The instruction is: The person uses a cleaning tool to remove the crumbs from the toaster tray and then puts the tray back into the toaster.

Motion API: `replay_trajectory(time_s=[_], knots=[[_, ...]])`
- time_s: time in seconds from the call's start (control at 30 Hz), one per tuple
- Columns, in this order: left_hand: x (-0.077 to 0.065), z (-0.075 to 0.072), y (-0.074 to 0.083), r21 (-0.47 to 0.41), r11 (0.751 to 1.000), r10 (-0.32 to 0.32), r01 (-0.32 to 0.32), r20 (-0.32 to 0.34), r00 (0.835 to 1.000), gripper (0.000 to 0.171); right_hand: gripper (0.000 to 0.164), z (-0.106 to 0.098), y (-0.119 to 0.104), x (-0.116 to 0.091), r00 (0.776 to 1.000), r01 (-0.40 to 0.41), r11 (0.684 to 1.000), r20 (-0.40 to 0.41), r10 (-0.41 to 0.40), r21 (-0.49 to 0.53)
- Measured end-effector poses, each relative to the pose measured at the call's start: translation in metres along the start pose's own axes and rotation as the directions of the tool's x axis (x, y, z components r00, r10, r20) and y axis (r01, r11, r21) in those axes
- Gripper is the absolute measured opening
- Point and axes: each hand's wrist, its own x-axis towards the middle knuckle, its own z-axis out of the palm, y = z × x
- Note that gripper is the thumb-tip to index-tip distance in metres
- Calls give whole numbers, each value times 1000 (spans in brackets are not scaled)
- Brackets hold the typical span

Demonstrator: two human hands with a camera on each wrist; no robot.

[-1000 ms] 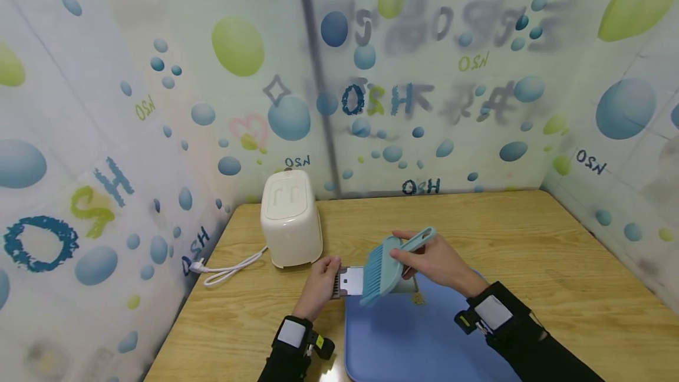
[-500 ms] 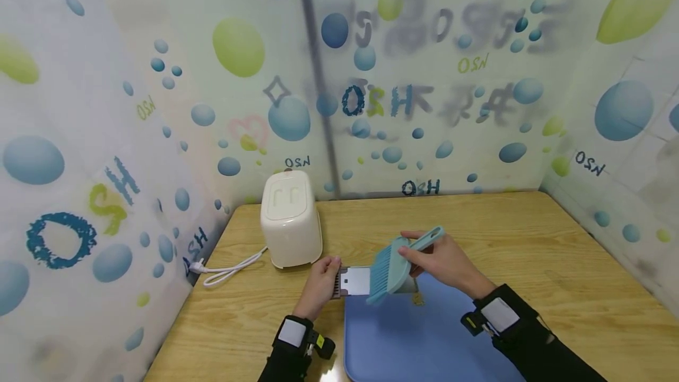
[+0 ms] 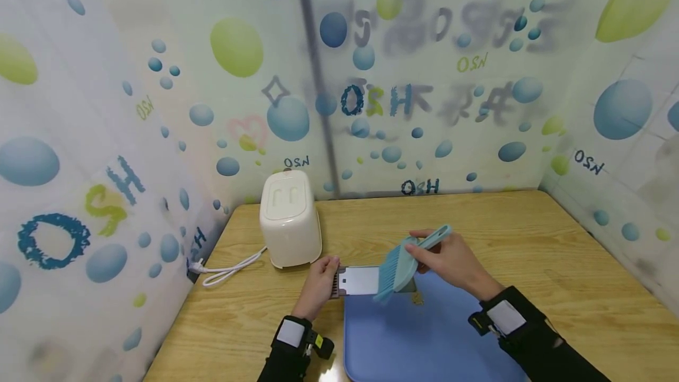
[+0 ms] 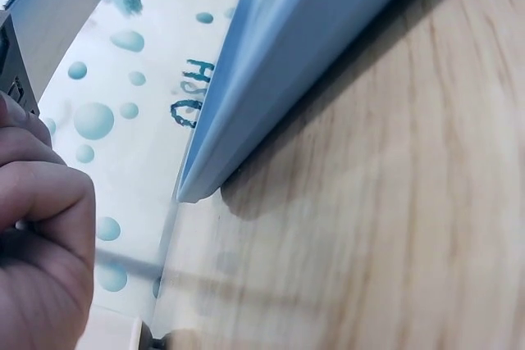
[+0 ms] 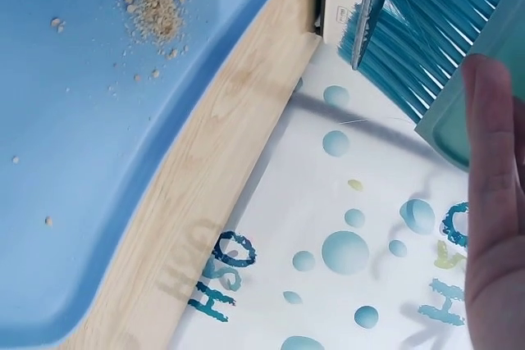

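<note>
My left hand (image 3: 317, 285) grips the grey end of a flat metal crumb tray (image 3: 362, 281), held out level over the far left part of a blue serving tray (image 3: 403, 341). In my right hand (image 3: 451, 261) is a light-blue hand brush (image 3: 409, 263), its handle pointing up and right. The bristles (image 5: 410, 47) touch the crumb tray and cover its right part in the head view. A small heap of crumbs (image 5: 156, 4) lies on the blue tray, below the crumb tray's right end. Curled left fingers (image 4: 49, 178) show in the left wrist view.
A cream toaster (image 3: 290, 217) stands behind my left hand. Its white cord (image 3: 233, 267) lies coiled at the table's left side. The wooden table (image 3: 504, 223) meets patterned walls (image 3: 451, 93) at its back and sides. Loose crumbs (image 5: 57, 24) dot the blue tray.
The brush in my right hand has slid to the right along the crumb tray, baring more of its metal surface. My left hand has stayed nearly still.
</note>
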Motion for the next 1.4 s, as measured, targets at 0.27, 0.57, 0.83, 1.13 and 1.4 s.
replay_trajectory(time_s=[0.27,0.57,0.83,1.13,1.4], knots=[[0,-1,-1,13,1000,1,0,-29,1000,33,47,-2,4,-2,999,27,999,-44,-29,-45],[0,-2,-2,3,1000,7,-6,-42,999,35,35,-4,9,-5,986,100,979,-118,-121,-175],[0,-4,-3,5,1000,-9,9,-36,999,39,13,-7,12,-5,970,129,950,-164,-181,-284],[0,-6,-6,22,1000,5,-4,-43,999,37,17,-10,12,-5,952,125,913,-213,-221,-389],[2,-4,-1,31,1000,-2,4,-62,998,36,37,-12,12,-6,941,112,902,-247,-231,-418]])
